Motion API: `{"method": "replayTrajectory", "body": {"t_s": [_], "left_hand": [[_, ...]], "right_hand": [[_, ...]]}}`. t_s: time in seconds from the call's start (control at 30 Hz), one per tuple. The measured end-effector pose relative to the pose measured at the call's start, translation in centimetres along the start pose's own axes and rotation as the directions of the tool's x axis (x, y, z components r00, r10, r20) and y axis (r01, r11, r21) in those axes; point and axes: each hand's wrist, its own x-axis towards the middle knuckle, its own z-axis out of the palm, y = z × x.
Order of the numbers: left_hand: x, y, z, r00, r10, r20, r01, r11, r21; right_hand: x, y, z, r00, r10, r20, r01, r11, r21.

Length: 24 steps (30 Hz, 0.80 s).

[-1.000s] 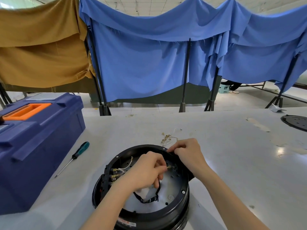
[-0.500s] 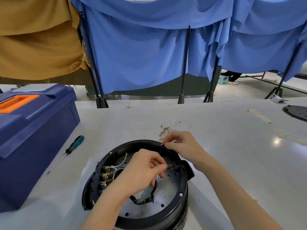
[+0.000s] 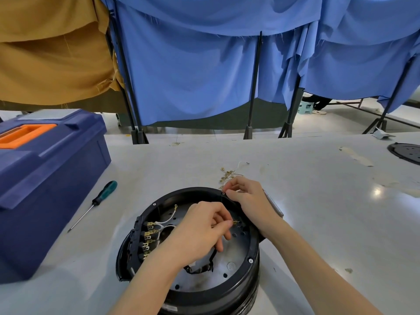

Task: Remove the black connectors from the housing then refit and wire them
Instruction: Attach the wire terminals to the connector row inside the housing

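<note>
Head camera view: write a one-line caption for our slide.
Left hand pinches a brass terminal inside the round black housing while the right hand grips its rim.

- A pale grey table, glossy, with a glint of light at the right.
- A dark blue toolbox at the table's left, with an orange handle set in its lid.
- A screwdriver with a green and black grip, lying flat just right of the toolbox.
- A black disc with small holes, at the far right edge.
- A strip of tape near the disc.
- Blue cloth hung over black poles behind the table.
- Mustard cloth hung at the left.
- A teal stool on the floor beyond the blue cloth, with a shoe beside it.
</note>
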Motion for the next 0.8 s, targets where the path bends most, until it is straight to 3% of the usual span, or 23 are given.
{"method": "replayTrajectory", "body": {"t_s": [0.2,0.53,0.8], "left_hand": [[-0.1,-0.1,0.3,0.999,0.033,0.009,-0.034,0.998,0.051],[-0.2,0.5,0.9,0.991,0.122,0.046,-0.13,0.881,0.455],[-0.3,1.1,1.3,0.991,0.115,0.073,-0.135,0.888,0.439]], "right_hand": [[0.0,0.1,-0.1,1.0,-0.001,0.004,0.001,1.0,0.024],[0.1,0.1,0.3,0.999,0.02,-0.031,-0.019,0.999,0.032],[0.1,-0.1,0.6,0.996,0.071,-0.056,-0.063,0.989,0.133]]}}
